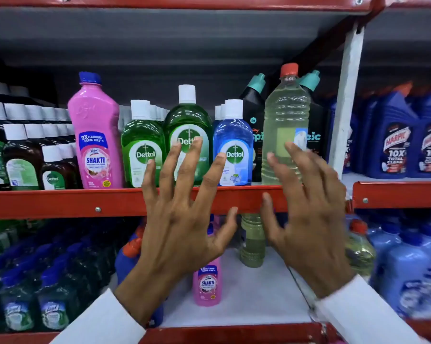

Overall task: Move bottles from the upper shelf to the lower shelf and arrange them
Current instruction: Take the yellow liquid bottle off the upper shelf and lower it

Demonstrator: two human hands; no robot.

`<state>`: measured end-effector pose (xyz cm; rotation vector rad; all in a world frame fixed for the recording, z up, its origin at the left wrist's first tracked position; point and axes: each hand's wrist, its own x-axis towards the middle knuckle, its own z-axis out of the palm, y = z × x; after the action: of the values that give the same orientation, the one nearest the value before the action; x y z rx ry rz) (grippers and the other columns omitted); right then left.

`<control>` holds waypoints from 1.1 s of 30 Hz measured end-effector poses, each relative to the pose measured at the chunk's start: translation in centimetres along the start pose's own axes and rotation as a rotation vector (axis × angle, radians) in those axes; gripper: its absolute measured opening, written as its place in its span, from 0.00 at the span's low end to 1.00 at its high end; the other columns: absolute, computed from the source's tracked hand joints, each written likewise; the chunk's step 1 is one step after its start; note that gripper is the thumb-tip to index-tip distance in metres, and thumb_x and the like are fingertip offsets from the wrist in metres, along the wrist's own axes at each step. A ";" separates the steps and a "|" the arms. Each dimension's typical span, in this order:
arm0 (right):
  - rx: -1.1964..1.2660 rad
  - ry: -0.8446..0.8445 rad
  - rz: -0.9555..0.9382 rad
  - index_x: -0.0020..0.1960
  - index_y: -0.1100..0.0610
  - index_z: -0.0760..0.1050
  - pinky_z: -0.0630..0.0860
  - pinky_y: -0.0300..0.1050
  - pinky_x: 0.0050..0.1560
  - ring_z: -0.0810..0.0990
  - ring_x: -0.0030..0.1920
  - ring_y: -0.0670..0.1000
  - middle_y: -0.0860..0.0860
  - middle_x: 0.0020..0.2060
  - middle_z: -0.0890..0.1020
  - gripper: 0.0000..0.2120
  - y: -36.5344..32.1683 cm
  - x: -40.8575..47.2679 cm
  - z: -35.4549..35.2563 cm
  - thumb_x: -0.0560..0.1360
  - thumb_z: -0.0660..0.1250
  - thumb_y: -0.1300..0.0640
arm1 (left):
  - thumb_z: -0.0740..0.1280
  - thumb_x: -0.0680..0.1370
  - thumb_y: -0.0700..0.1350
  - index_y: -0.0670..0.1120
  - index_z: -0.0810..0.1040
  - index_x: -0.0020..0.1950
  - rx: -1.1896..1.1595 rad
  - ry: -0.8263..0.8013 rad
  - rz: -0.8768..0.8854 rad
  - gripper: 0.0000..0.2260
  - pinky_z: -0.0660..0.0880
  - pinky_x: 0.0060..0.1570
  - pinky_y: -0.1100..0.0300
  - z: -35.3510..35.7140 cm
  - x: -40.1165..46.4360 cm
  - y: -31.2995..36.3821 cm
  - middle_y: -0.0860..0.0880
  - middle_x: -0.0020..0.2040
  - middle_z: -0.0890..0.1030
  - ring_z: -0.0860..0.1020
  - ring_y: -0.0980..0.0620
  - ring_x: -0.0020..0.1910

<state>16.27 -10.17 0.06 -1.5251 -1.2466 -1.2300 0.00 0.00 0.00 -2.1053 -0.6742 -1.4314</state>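
On the upper shelf stand a tall pink Shakti bottle, two green Dettol bottles, a blue Dettol bottle and a clear yellowish bottle with a red cap. My left hand is raised, fingers spread, in front of the green and blue Dettol bottles, holding nothing. My right hand is spread in front of the yellowish bottle's lower part, not gripping it. On the lower shelf stand a small pink Shakti bottle and a yellowish bottle.
Dark brown Dettol bottles fill the upper left. Black bottles with teal caps stand behind the yellowish one. Blue Harpic bottles sit right of a white post. Dark blue-capped bottles and pale blue jugs flank the lower shelf.
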 end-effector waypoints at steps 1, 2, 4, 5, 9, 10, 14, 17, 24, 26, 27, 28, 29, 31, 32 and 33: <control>-0.050 -0.041 0.008 0.73 0.53 0.69 0.66 0.60 0.70 0.67 0.73 0.61 0.56 0.76 0.68 0.27 0.1 0.8 0.8 0.75 0.65 0.52 | 0.67 0.74 0.60 0.50 0.65 0.77 -0.011 -0.009 0.003 0.33 0.63 0.72 0.30 -0.1 -0.1 0.0 0.40 0.79 0.66 0.64 0.37 0.78; -0.101 -0.079 0.042 0.75 0.52 0.67 0.65 0.62 0.70 0.64 0.75 0.61 0.56 0.77 0.65 0.28 0.0 1.3 1.3 0.75 0.64 0.52 | 0.67 0.74 0.60 0.50 0.65 0.77 -0.030 0.005 0.009 0.33 0.63 0.72 0.30 0.1 -0.2 0.0 0.40 0.79 0.66 0.64 0.37 0.78; -0.166 -0.153 0.090 0.76 0.51 0.63 0.64 0.64 0.71 0.61 0.76 0.62 0.57 0.79 0.61 0.31 0.5 2.2 2.6 0.74 0.64 0.55 | 0.67 0.74 0.59 0.50 0.64 0.77 -0.025 0.004 0.023 0.34 0.62 0.73 0.30 0.6 -0.9 -0.2 0.40 0.79 0.66 0.63 0.37 0.79; -0.182 -0.178 0.115 0.77 0.50 0.61 0.63 0.65 0.72 0.59 0.77 0.63 0.58 0.79 0.59 0.32 0.8 2.4 3.2 0.74 0.63 0.55 | 0.67 0.74 0.59 0.50 0.64 0.77 -0.028 -0.004 0.023 0.34 0.61 0.74 0.30 0.9 -1.1 -0.1 0.40 0.79 0.65 0.63 0.37 0.79; -0.166 -0.190 0.221 0.80 0.49 0.50 0.63 0.65 0.72 0.57 0.77 0.65 0.60 0.80 0.52 0.36 1.7 3.3 4.5 0.77 0.62 0.52 | 0.67 0.73 0.60 0.51 0.65 0.77 -0.008 -0.059 0.007 0.34 0.60 0.75 0.31 2.2 -1.4 -0.2 0.40 0.80 0.65 0.63 0.37 0.79; -0.149 -0.188 0.254 0.80 0.49 0.47 0.65 0.66 0.71 0.58 0.76 0.66 0.61 0.80 0.51 0.38 1.8 3.7 4.8 0.77 0.64 0.51 | 0.68 0.73 0.60 0.51 0.66 0.77 -0.007 -0.079 0.000 0.34 0.60 0.75 0.31 2.5 -1.5 -0.2 0.40 0.79 0.65 0.63 0.37 0.79; 0.015 -0.195 0.377 0.80 0.54 0.36 0.71 0.65 0.64 0.64 0.72 0.69 0.65 0.79 0.51 0.51 2.1 5.4 5.4 0.74 0.70 0.49 | 0.68 0.73 0.59 0.50 0.66 0.77 -0.013 -0.150 -0.016 0.34 0.59 0.77 0.32 3.7 -2.0 -0.5 0.40 0.79 0.65 0.63 0.37 0.79; 0.130 -0.151 0.470 0.79 0.57 0.34 0.71 0.64 0.63 0.66 0.70 0.68 0.65 0.76 0.58 0.57 2.8 6.6 6.0 0.71 0.75 0.49 | 0.67 0.73 0.60 0.50 0.64 0.78 -0.027 -0.191 -0.042 0.35 0.57 0.78 0.33 4.4 -2.3 -0.9 0.40 0.79 0.64 0.62 0.37 0.79; 0.331 -0.040 0.650 0.73 0.62 0.59 0.72 0.49 0.63 0.72 0.64 0.60 0.60 0.65 0.69 0.51 4.3 8.3 7.2 0.59 0.83 0.51 | 0.65 0.74 0.59 0.50 0.61 0.80 -0.042 -0.238 -0.050 0.36 0.53 0.79 0.32 5.8 -3.0 -1.5 0.37 0.79 0.63 0.59 0.36 0.80; 0.373 0.019 0.642 0.70 0.62 0.63 0.67 0.33 0.57 0.71 0.58 0.52 0.58 0.63 0.71 0.47 4.3 8.2 7.1 0.58 0.83 0.52 | 0.65 0.74 0.58 0.50 0.60 0.80 -0.039 -0.235 -0.046 0.36 0.51 0.80 0.33 5.9 -3.0 -1.5 0.37 0.78 0.63 0.59 0.35 0.80; 0.391 0.062 0.628 0.69 0.62 0.64 0.63 0.26 0.53 0.68 0.55 0.47 0.58 0.62 0.71 0.46 4.2 8.2 6.9 0.58 0.83 0.53 | 0.65 0.74 0.58 0.49 0.60 0.80 -0.036 -0.231 -0.046 0.36 0.51 0.80 0.33 5.9 -3.0 -1.5 0.36 0.78 0.64 0.59 0.35 0.79; 0.409 0.115 0.609 0.68 0.62 0.65 0.61 0.21 0.51 0.65 0.53 0.43 0.57 0.62 0.71 0.45 4.0 8.1 6.6 0.58 0.83 0.54 | 0.66 0.74 0.57 0.49 0.61 0.80 -0.033 -0.228 -0.046 0.35 0.51 0.80 0.33 6.0 -2.9 -1.5 0.36 0.77 0.65 0.60 0.35 0.79; 0.428 0.176 0.587 0.68 0.62 0.66 0.61 0.17 0.50 0.64 0.52 0.41 0.57 0.62 0.71 0.44 3.8 8.1 6.3 0.58 0.82 0.54 | 0.66 0.74 0.57 0.49 0.61 0.80 -0.029 -0.225 -0.047 0.35 0.51 0.79 0.33 6.0 -3.0 -1.4 0.36 0.77 0.65 0.60 0.35 0.78; 0.465 0.301 0.542 0.67 0.63 0.67 0.60 0.15 0.50 0.66 0.53 0.42 0.57 0.61 0.71 0.43 3.2 8.2 5.2 0.57 0.82 0.54 | 0.66 0.74 0.57 0.49 0.61 0.79 -0.027 -0.216 -0.049 0.35 0.51 0.79 0.33 6.1 -3.0 -1.4 0.36 0.77 0.65 0.61 0.34 0.78; 0.482 0.357 0.518 0.67 0.63 0.67 0.61 0.15 0.50 0.69 0.55 0.45 0.58 0.61 0.72 0.43 2.9 8.3 4.5 0.57 0.82 0.54 | 0.67 0.74 0.57 0.49 0.61 0.79 -0.025 -0.211 -0.048 0.35 0.51 0.79 0.33 6.1 -3.0 -1.4 0.36 0.77 0.65 0.61 0.35 0.78; 0.493 0.405 0.495 0.66 0.64 0.67 0.62 0.17 0.51 0.71 0.57 0.48 0.58 0.60 0.72 0.43 2.7 8.3 3.7 0.57 0.83 0.53 | 0.67 0.74 0.57 0.49 0.62 0.79 -0.022 -0.206 -0.046 0.35 0.51 0.79 0.33 6.2 -3.0 -1.5 0.36 0.76 0.65 0.61 0.35 0.78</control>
<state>19.96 -5.41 7.41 -1.0622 -0.7631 -0.7758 2.33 4.74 -4.65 -2.2894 -0.7935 -1.2608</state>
